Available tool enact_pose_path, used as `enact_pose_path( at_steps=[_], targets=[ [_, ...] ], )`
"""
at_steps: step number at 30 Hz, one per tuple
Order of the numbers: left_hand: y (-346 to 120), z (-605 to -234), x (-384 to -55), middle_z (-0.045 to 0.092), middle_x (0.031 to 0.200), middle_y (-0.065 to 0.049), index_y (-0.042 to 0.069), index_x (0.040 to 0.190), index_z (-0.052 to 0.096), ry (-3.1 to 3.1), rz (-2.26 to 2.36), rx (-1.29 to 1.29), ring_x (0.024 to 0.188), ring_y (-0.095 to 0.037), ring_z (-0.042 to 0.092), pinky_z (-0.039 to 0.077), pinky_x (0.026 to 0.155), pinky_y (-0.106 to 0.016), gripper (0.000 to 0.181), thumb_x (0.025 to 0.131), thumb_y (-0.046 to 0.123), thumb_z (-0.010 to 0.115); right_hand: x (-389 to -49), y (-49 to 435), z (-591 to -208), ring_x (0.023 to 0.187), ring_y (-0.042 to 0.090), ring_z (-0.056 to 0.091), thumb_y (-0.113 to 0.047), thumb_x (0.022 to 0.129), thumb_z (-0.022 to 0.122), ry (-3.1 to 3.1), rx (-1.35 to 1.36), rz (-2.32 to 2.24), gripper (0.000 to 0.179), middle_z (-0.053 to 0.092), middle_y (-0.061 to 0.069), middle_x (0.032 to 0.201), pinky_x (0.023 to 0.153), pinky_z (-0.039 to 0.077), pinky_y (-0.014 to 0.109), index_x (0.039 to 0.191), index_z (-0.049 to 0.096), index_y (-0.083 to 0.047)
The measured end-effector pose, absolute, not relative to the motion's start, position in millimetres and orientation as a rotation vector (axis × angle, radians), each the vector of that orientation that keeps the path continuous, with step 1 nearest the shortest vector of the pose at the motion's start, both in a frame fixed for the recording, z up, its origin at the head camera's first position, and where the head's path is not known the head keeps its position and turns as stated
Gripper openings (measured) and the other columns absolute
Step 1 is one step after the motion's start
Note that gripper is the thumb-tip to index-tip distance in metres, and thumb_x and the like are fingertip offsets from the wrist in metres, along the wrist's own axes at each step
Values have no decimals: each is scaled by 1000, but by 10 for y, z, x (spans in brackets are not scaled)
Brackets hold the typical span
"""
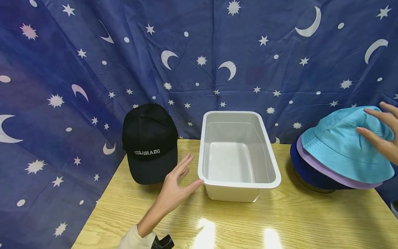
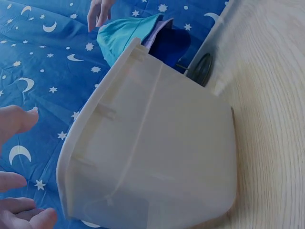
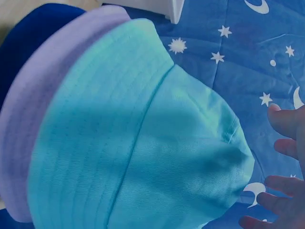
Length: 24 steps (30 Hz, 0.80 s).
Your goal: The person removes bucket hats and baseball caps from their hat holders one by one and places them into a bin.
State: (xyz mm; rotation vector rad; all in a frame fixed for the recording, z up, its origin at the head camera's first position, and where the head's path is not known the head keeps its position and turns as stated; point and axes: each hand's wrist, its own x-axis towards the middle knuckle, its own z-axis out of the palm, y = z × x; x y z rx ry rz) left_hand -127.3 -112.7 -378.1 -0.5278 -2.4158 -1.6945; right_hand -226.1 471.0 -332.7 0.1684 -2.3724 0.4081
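My left hand (image 1: pixel 176 188) is held with fingers spread beside the near left corner of a white plastic tub (image 1: pixel 239 193), holding nothing. In the left wrist view its fingers (image 2: pixel 14 124) stand off the tub's rim. Over at the right, my right hand (image 1: pixel 384 133) hovers by the crown of a turquoise bucket hat (image 1: pixel 339 138), fingers apart and nothing in them. The right wrist view shows a gap between these fingers (image 3: pixel 286 121) and the crown. Beneath the turquoise hat are a lilac hat (image 3: pixel 62 62) and a dark blue hat (image 3: pixel 33 38), nested in a stack.
A black cap (image 1: pixel 152 138) lettered COLORADO stands at the left of the wooden table (image 1: pixel 242 224). Under the stacked hats shows a round dark base (image 2: pixel 201 69). A blue cloth (image 1: pixel 199 41) with moons and stars hangs behind the table and along its left side.
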Motion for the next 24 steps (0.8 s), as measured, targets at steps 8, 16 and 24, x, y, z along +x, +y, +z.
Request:
enact_pose_path(
  at_steps=[8,16,24],
  targets=[
    [-1039,-3937,-1378,26,152,8,14,143,42,-2446,-1756,-494,134,-17,36,35,105,-26,74,79,29,78,-2142,4270,-2968,141,37,14,-57,92,47,-2440,95,492,71,23,22,152,113,5,57,140,43,-5],
    [-933,-4005,-1431,22,154,3,4,143,39,-2513,-1602,-598,136,-14,31,33,108,-36,81,79,33,78,-2165,4146,-2860,140,43,14,-60,93,41,-2517,44,503,79,21,30,148,113,7,58,134,43,8],
    [-891,-4087,-1432,25,154,2,4,141,44,-2467,-1620,-613,138,-16,28,36,105,-33,72,81,28,76,-2311,4247,-2929,119,54,34,-44,95,52,-2558,65,488,63,41,40,126,109,20,61,126,50,11]
  ],
)
